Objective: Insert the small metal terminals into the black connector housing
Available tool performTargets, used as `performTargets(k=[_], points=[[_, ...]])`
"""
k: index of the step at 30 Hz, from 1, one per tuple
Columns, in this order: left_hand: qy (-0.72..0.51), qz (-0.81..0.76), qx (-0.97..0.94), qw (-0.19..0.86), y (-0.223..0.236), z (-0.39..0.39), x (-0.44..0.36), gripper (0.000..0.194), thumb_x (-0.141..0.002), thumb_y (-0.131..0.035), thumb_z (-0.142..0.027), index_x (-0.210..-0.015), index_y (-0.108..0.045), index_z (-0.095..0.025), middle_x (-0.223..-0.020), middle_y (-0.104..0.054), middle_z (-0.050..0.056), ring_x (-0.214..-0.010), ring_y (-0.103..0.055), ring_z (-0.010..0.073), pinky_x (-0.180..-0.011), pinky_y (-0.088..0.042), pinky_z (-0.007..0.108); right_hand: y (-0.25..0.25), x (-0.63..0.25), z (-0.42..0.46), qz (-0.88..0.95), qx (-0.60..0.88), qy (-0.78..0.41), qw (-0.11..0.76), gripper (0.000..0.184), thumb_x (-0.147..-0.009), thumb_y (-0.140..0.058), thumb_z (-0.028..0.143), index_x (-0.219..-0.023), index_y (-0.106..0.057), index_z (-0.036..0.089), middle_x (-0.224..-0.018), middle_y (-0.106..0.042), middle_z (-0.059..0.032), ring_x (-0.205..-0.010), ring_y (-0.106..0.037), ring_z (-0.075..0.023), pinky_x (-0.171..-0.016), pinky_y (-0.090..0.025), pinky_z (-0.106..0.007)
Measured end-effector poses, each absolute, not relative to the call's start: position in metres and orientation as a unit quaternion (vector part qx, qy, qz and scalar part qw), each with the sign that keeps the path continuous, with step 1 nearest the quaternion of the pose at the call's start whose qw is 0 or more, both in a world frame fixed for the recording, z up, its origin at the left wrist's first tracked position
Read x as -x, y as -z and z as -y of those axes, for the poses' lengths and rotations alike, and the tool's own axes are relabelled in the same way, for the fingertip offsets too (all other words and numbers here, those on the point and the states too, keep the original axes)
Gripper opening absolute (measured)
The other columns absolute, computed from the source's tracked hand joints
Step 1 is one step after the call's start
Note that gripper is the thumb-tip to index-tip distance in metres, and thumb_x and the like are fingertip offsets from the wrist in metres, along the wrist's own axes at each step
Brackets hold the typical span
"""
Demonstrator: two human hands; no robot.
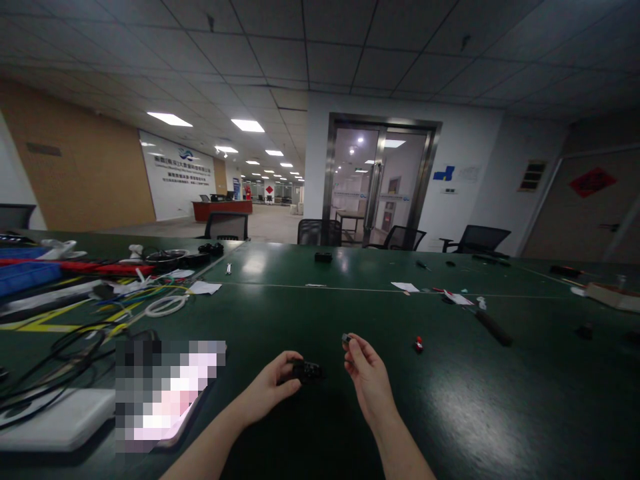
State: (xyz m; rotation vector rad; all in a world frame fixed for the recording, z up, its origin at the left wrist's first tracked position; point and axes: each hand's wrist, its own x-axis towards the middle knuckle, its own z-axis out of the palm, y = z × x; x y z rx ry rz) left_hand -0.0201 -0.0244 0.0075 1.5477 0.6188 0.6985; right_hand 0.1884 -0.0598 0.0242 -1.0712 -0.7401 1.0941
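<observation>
Black device (pixel 312 371) is gripped at its left end by the part-curled thumb and fingers of the left hand (pixel 270 389), over the green table (pixel 330 320); contact with the table cannot be confirmed. Small metallic piece (pixel 346 339) is pinched in the nearly closed fingertips of the right hand (pixel 369 377).
Risks, judged: piece could be dropped, being held by fingertips only; device could be twisted loose, being held at one end.
Writing: 大数据 is read on the wall sign (pixel 183 175); no device brand is legible.
</observation>
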Motion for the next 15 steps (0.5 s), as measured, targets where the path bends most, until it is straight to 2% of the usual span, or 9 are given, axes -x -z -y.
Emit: performTargets(k=[9,15], points=[[-0.307,-0.269,-0.666,0.625,-0.0071,0.025,0.02,0.041,-0.076,-0.061,-0.031,-0.111,-0.04,-0.024,-0.101,-0.059,0.003,-0.095,-0.054,0.021,-0.078,-0.038,0.032,-0.0267,-0.1887,0.0629,0.341,0.466,-0.495,0.649,0.034,-0.068,-0.064,0.042,-0.097,-0.062,0.025,-0.095,-0.064,-0.0025,-0.079,-0.058,-0.0169,-0.072,-0.047,-0.031],[-0.311,-0.278,-0.675,0.608,-0.0053,0.0244,0.0188,0.04,-0.076,-0.061,-0.031,-0.11,-0.041,-0.023,-0.1,-0.06,0.003,-0.095,-0.054,0.0209,-0.079,-0.038,0.031,-0.0238,-0.1875,0.0608,0.342,0.462,-0.491,0.654,0.038,-0.065,-0.066,0.043,-0.097,-0.062,0.023,-0.095,-0.065,-0.0038,-0.078,-0.058,-0.0175,-0.072,-0.047,-0.032]])
